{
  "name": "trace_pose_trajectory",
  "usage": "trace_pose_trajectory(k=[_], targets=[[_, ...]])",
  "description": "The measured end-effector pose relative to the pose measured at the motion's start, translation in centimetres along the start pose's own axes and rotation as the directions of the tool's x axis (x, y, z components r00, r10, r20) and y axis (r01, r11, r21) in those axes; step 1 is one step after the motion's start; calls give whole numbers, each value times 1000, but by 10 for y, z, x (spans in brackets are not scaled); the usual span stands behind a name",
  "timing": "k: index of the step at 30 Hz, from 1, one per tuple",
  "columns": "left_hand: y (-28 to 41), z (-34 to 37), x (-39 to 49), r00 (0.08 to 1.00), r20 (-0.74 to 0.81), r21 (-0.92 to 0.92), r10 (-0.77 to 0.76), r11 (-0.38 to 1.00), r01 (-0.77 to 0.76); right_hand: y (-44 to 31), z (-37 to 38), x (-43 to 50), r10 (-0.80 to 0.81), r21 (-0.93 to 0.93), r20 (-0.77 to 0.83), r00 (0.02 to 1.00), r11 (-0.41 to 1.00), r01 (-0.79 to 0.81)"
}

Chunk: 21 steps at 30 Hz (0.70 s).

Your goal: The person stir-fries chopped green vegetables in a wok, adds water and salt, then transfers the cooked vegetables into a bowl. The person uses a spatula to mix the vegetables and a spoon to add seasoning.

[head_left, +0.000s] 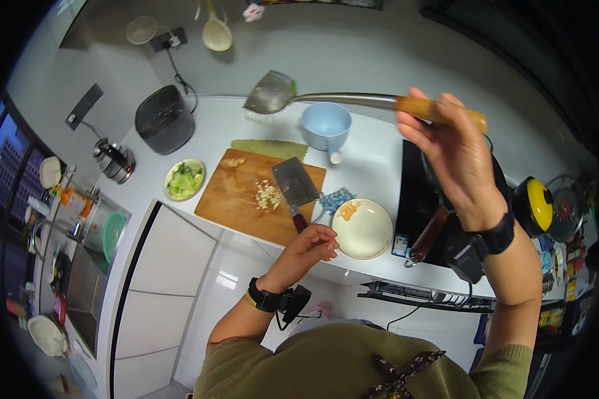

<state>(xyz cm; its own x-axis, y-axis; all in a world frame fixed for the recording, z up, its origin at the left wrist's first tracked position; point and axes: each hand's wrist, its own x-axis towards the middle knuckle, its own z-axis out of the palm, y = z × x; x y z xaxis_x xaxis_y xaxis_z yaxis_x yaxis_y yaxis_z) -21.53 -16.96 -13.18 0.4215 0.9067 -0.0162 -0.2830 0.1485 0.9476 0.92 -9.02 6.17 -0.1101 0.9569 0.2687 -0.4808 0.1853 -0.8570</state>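
Note:
My right hand [451, 144] is raised above the cooktop, gripping the wooden handle of a metal wok spatula [349, 99], whose blade points left beyond a blue pot [326, 124]. My left hand [312, 247] holds nothing, with its fingers loosely curled, between the wooden cutting board [229, 204] and a white plate [362, 234]. On the board lie a cleaver [297, 184], chopped garlic [268, 194] and a piece of what looks like ginger [233, 162]. A pan's brown handle [428, 237] shows below my right wrist; the pan is partly hidden.
A plate of cut green vegetable [184, 180] stands left of the board. Farther left are a dark bin-like container [164, 122], an electric kettle [114, 159] and the sink [85, 289]. A yellow-lidded pot [533, 207] stands right of the black cooktop [412, 199].

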Motion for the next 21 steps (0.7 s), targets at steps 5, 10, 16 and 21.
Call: trace_pose_trajectory(k=[5,10,16,21], targets=[[5,-27,-52,965,-257,10,54,999,-53,82,93,19,-60,-60,333,941,995,84],[1,-51,-109,895,-441,-53,67,994,-100,195,153,3,-229,-295,682,695,783,548],[-6,-63,-139,855,-512,-34,80,993,-113,223,165,-3,-192,-303,755,627,746,593],[-3,-66,-125,886,-452,-32,108,990,-137,131,133,-8,-205,-239,621,756,870,432]])
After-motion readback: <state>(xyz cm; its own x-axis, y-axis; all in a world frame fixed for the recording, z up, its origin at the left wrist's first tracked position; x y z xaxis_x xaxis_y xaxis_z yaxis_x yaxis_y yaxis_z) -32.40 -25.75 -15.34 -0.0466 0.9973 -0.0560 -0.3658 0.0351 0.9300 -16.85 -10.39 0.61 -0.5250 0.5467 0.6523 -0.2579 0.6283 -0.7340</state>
